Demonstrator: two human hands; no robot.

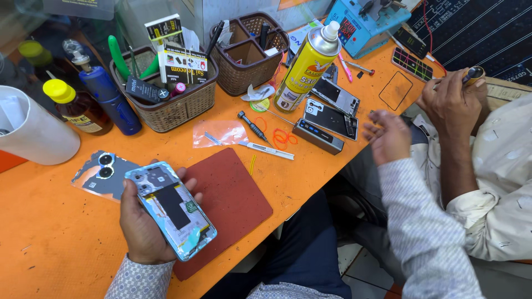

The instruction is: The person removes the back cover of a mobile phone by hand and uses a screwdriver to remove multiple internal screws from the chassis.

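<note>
A yellow spray can with a printed label is stood at the back of the desk. Small printed cartons are kept in a wicker basket. A clear plastic pouch is laid flat nearby. A red display is shown on a blue unit.

View: one head-worn camera, the only one, so no second view shares the scene.
Position: above the near edge of the orange table, at the person's head.
Direction: looks down and forward across the table, tilted a little.
Nearness: close; the left hand fills the lower foreground.
Far edge: baskets and a spray can mark the top.
</note>
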